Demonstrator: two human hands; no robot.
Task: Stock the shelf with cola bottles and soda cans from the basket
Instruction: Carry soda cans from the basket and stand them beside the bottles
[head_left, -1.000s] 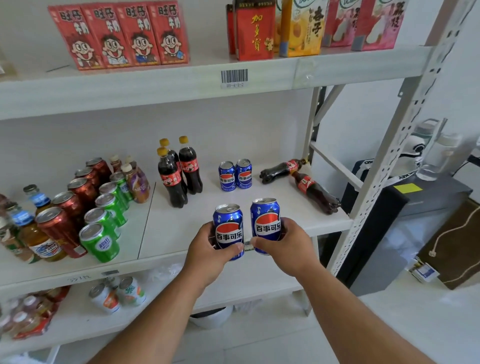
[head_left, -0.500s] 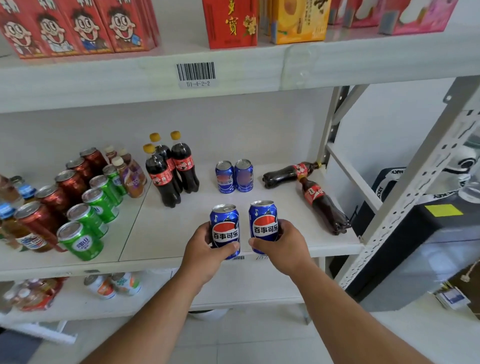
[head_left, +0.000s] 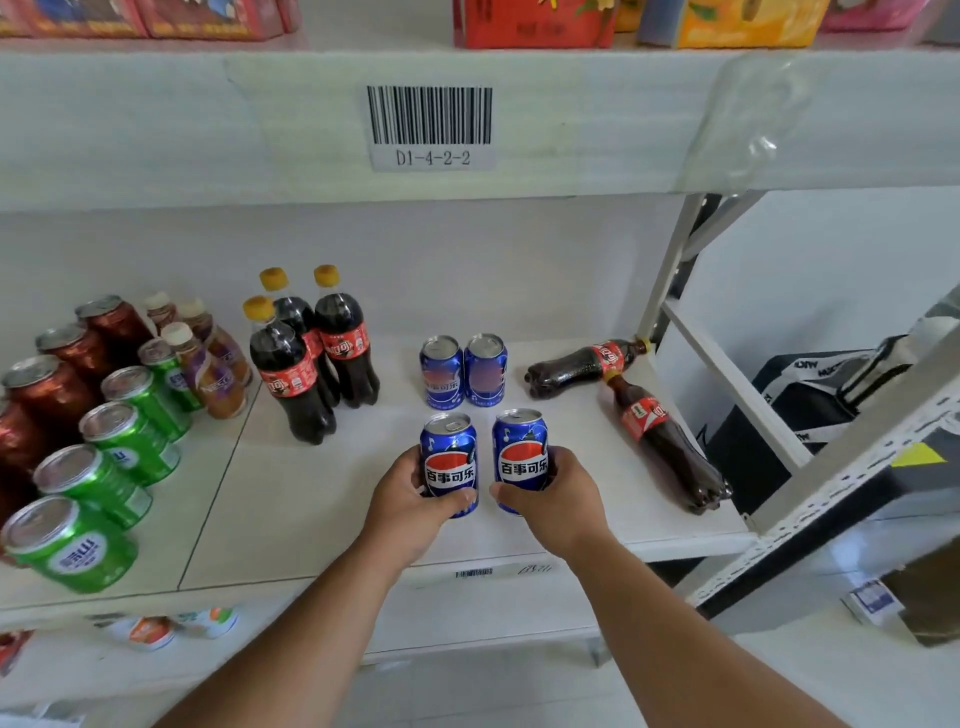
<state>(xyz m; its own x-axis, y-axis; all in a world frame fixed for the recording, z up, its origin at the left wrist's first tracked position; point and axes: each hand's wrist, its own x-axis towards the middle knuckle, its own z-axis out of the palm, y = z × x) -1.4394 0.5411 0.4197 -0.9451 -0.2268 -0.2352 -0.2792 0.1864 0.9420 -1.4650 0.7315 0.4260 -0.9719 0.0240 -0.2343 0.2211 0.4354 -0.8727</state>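
My left hand grips a blue soda can and my right hand grips a second blue soda can. Both cans are upright over the white middle shelf, side by side. Behind them two more blue cans stand together. Three upright cola bottles with yellow caps stand to the left. Two cola bottles lie on their sides at the right, one at the back and one nearer. No basket is in view.
Green cans, red-brown cans and small brown drink bottles fill the shelf's left part. The upper shelf edge carries a barcode label. A slanted metal upright stands at the right, with a black bag behind.
Both hands have carried the two cans forward over the shelf, closer to the two cans at the back. The view has moved nearer to the shelf.
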